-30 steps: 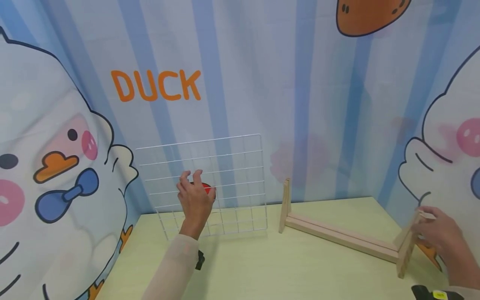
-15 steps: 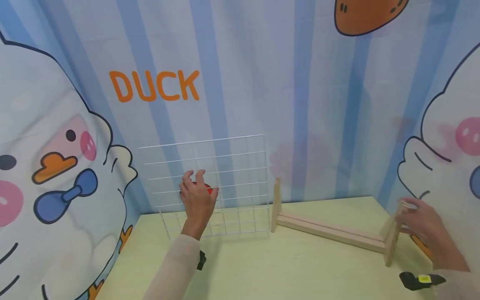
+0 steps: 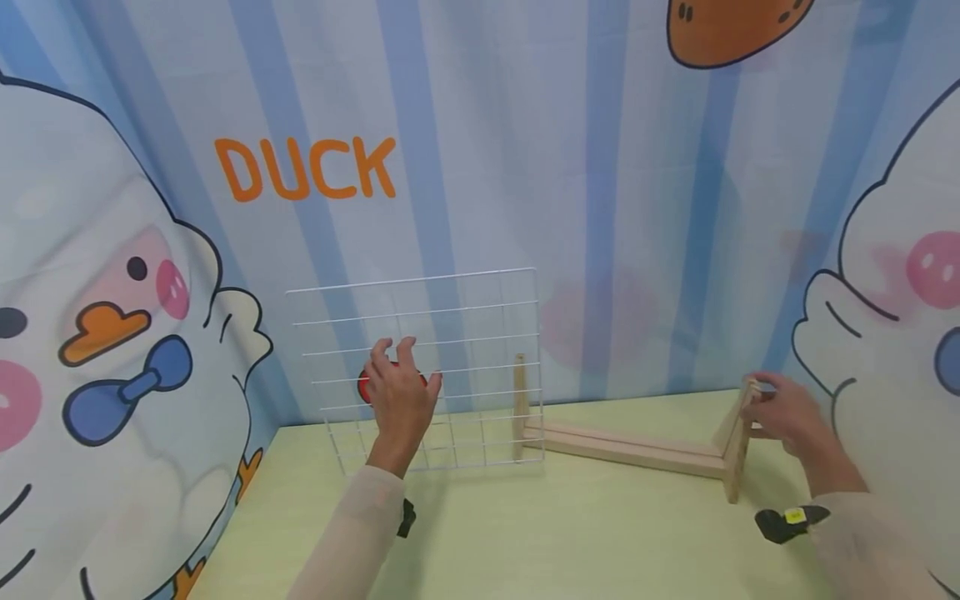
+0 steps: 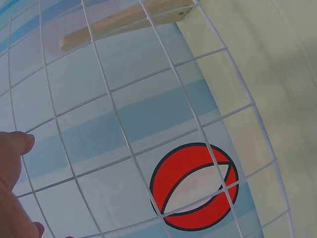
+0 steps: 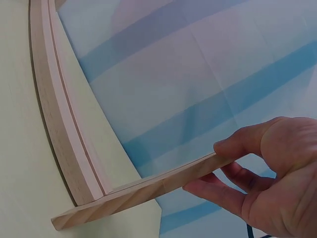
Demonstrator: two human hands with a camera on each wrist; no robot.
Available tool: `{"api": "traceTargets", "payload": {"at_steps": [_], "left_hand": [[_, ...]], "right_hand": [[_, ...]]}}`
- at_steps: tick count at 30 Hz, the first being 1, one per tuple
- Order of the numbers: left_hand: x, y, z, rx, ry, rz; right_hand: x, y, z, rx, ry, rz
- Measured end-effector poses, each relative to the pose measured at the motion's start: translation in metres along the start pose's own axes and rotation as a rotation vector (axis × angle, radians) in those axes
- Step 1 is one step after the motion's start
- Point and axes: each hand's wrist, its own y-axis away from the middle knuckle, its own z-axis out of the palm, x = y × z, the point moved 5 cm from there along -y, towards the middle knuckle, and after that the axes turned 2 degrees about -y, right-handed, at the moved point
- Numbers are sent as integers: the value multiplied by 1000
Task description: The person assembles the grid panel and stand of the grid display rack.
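A white wire grid panel (image 3: 472, 369) stands upright near the back of the table, and my left hand (image 3: 403, 408) grips its wires with bent fingers around the middle. In the left wrist view the thumb shows at the left edge by the grid (image 4: 109, 92); the other fingers are mostly out of sight. To the right, a wooden stand (image 3: 630, 450) has a grooved beam between two uprights. My right hand (image 3: 795, 417) pinches the top of its right upright (image 5: 148, 191) between thumb and fingers. The stand's left upright (image 3: 520, 408) shows behind the grid's right edge.
The pale yellow table (image 3: 570, 533) extends in front of the grid and stand. A blue striped curtain (image 3: 555, 208) with duck prints hangs behind and at both sides. A red ball print (image 4: 193, 188) on it shows through the grid.
My right hand has moved the wooden stand leftward, so its left upright now overlaps the grid's right edge. The grid and my left hand have shifted slightly right in view.
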Motion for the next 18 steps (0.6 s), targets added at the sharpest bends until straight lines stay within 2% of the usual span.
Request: {"api": "traceTargets", "payload": {"at_steps": [8,18], "left_hand": [[1,0,1,6,-4,8],[3,0,4,1,1,7]], "right_hand": [[-15,-10,23,-64,-58,-20],[-28,-29,50,-121,-68,-18]]}}
